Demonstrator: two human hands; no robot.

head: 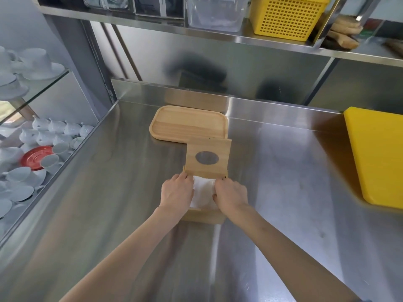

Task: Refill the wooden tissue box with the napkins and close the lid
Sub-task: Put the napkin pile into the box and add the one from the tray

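A wooden tissue box (204,216) stands on the steel counter, its hinged lid (208,158) raised upright with an oval hole in it. A stack of white napkins (204,192) lies inside the box. My left hand (177,192) rests on the left side of the napkins, fingers curled down over the stack. On the right side, my right hand (231,194) presses the napkins in the same way. Both hands cover the box's side walls.
An empty wooden tray (188,123) lies just behind the box. A yellow cutting board (379,155) sits at the right. To the left, glass shelves hold white cups and a red saucer (35,158). A yellow basket (287,17) stands on the overhead shelf.
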